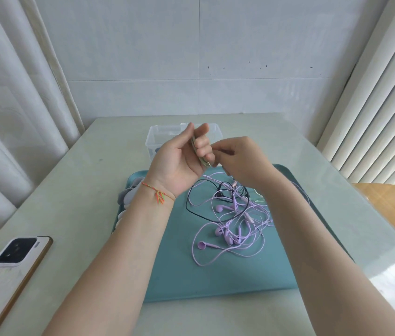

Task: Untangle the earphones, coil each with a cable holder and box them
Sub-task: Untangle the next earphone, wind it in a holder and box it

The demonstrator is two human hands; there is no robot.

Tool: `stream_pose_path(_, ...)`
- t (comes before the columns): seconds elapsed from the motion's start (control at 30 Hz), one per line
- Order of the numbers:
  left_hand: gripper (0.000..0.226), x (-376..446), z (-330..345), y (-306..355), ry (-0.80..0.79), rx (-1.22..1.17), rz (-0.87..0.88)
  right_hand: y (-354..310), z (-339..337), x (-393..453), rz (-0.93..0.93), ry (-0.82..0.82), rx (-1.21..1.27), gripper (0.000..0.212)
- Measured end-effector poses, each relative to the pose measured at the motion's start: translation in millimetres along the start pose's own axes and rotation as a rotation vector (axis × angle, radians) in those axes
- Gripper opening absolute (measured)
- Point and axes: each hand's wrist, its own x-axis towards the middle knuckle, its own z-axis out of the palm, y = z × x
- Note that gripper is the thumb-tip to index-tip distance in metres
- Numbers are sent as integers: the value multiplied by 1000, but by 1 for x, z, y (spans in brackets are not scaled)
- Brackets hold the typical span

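Observation:
A tangle of purple earphones [232,229] and a black earphone cable [192,209] lies on a teal tray [191,275]. Above the tray's far edge, my left hand [179,161] is raised palm-up, its fingers wound round by a pale green earphone cable [195,151]. My right hand [237,161] pinches the end of that cable beside the left fingers. A clear plastic box [157,139] stands behind my hands. Grey and white cable holders [127,197] are stacked at the tray's left edge.
A phone [16,255] lies face down on the table near the left front edge. Curtains hang at left, a radiator stands at right, and a wooden chair [390,202] sits beside the table on the right.

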Motion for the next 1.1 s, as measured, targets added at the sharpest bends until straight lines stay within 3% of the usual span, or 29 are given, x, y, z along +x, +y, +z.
stream_pose_path(0.13,42,-1,-4,3,130,-11,122,0,1,0,20,-45,-70,28)
stream_pose_path(0.57,34,0,-4,-3,168,218,182,-3,1,-2,22,-130,-198,17)
stream_pose_path(0.8,30,2,-6,-12,265,754,140,-8,-1,-7,-25,-166,-268,18)
stream_pose_path(1.1,39,3,-6,-18,286,1041,157,-14,-14,-10,1,-146,-134,13)
